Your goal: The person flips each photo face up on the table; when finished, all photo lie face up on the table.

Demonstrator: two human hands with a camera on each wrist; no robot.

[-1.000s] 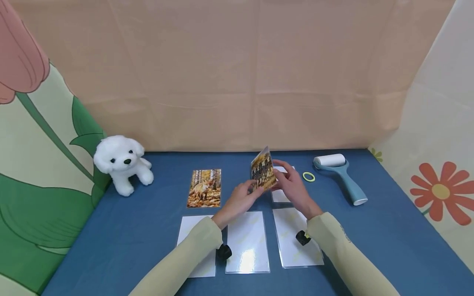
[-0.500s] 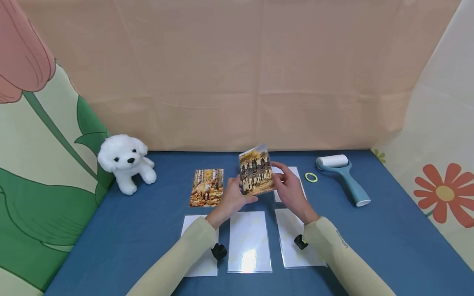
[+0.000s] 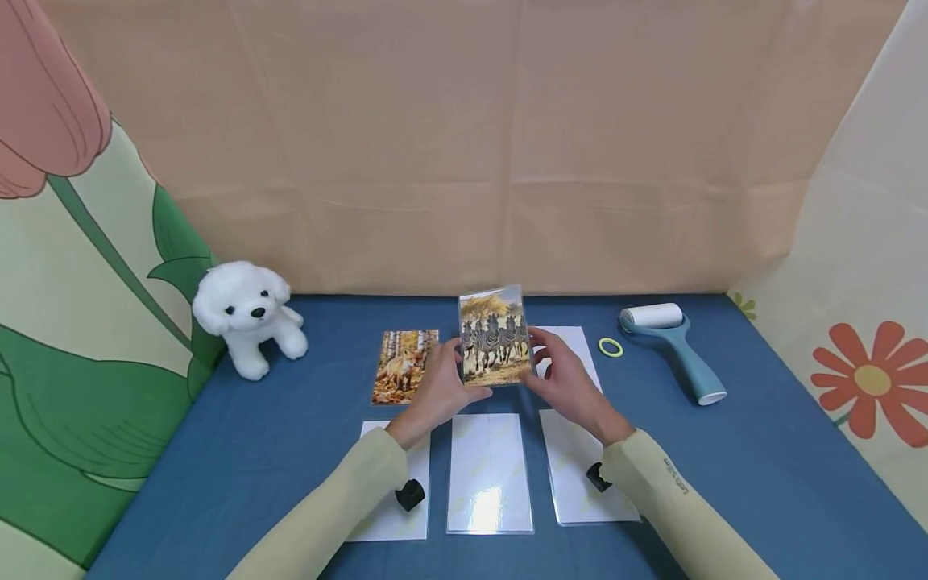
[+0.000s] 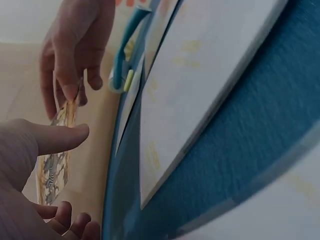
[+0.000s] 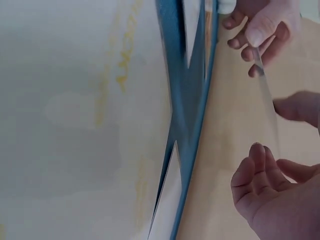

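In the head view, a glossy photo card (image 3: 495,342) of several zebras is held up above the table, its picture toward me. My left hand (image 3: 438,391) grips its left side, fingers at the edge and thumb along the bottom. My right hand (image 3: 573,391) pinches the card's lower right edge. Seen edge-on in the right wrist view, the thin card (image 5: 266,92) runs between both hands. A fox photo card (image 3: 400,369) lies face up behind my left hand, partly covered by it. Beneath my right hand and beyond it lies a white card (image 3: 586,354), partly hidden.
Three white cards lie in a front row: a left card (image 3: 399,515) under my sleeve, a shiny middle card (image 3: 490,467) and a right card (image 3: 580,483). A yellow-green ring (image 3: 611,347) and a blue lint roller (image 3: 677,346) lie right. A white plush dog (image 3: 250,322) sits left.
The zebra card has turned from a steep slant to face me, shifting slightly left. My left hand has moved left, from the card's lower front to its left side.
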